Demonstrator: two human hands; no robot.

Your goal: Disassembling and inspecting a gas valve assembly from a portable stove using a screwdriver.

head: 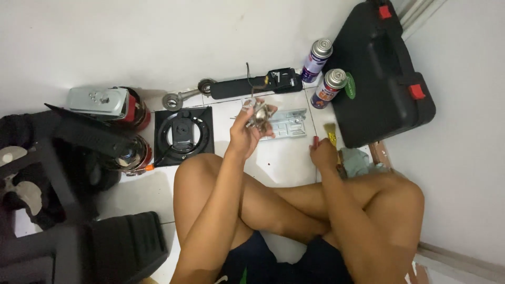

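I sit cross-legged on a white tiled floor. My left hand [246,134] is raised and grips a small metal part [257,114] with thin prongs, held above the floor. My right hand [323,153] rests low near my right knee, fingers closed around a small tool with a red handle [315,141]. A yellow-handled tool [331,138] lies just beside that hand. Under the raised part, a flat silvery metal bracket [289,123] lies on the tiles.
A black square burner plate [184,135] lies left of my hand. Two spray cans [328,88] stand by a black tool case [379,73] with red latches. A long black piece with wires [252,84], a red-and-metal canister stack [113,123] and dark clutter sit left.
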